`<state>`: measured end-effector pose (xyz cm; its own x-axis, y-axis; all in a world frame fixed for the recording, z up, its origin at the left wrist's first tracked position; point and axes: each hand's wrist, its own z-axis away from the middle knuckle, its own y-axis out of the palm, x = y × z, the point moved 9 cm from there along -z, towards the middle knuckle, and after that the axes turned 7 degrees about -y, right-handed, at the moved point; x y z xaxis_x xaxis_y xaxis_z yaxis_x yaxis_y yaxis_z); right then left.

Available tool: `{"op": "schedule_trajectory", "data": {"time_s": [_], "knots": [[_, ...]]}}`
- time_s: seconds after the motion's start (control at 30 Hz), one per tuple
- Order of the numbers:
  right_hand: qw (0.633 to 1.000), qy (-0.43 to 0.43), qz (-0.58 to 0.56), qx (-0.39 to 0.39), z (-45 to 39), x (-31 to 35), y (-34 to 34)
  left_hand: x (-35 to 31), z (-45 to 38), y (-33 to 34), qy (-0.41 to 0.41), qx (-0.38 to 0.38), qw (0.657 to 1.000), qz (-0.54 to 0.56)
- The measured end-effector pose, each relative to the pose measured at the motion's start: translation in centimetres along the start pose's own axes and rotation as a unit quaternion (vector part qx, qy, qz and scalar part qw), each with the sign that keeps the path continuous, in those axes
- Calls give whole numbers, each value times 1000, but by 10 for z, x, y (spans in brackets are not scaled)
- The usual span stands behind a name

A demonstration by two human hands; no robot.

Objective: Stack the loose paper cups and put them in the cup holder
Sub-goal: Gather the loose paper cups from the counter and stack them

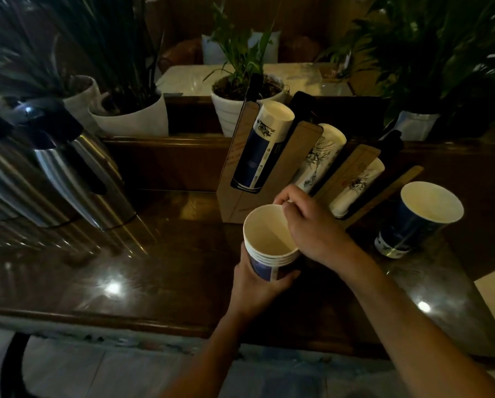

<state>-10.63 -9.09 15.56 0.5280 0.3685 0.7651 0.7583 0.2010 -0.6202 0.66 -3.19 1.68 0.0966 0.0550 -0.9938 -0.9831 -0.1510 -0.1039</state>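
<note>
My left hand (253, 285) grips a stack of several nested blue paper cups (269, 239) from below, just above the dark wooden counter. My right hand (312, 225) rests on the stack's far right rim, thumb and fingers pinched at the top edge. Behind them stands the wooden cup holder (303, 150) with slanted slots: a blue cup stack (262, 145) fills the left slot, and white printed stacks (321, 156) (355, 185) fill the two to its right. A loose blue paper cup (418, 219) stands upright on the counter to the right of the holder.
Two steel thermos jugs (68, 168) stand at the left of the counter (125, 268). Potted plants in white pots (131, 116) (240, 101) line the ledge behind. The counter's front edge runs near my forearms.
</note>
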Motion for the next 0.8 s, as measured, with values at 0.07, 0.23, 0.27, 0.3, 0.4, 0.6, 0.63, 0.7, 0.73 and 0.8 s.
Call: {"op": "schedule_trajectory", "data": {"time_s": [0.07,0.23,0.27,0.3,0.4,0.6,0.63,0.7,0.73,0.8], "knots": [[999,16,34,39,-14,6,3,6,-2,1,-6,-9,1000,-6],[961,83,180,195,-56,14,47,9,-3,1,-4,-19,1000,-4],[953,97,196,208,-58,12,53,10,-4,1,-6,-19,1000,-2],[950,109,204,209,-59,9,55,10,-5,1,-5,-17,1000,-2],[950,58,253,175,-54,13,50,10,-5,2,-6,-16,1000,-2],[935,-130,319,83,-40,63,54,7,-1,1,-11,-27,1000,-6],[917,-169,347,101,-35,69,65,8,-1,0,-13,-30,999,-6],[877,-199,413,146,-30,69,80,7,-1,0,-14,-28,999,-6],[878,-188,416,144,-32,65,77,6,-2,1,-13,-26,1000,-7],[898,-160,390,129,-37,63,69,5,-2,2,-10,-22,1000,-9]]}}
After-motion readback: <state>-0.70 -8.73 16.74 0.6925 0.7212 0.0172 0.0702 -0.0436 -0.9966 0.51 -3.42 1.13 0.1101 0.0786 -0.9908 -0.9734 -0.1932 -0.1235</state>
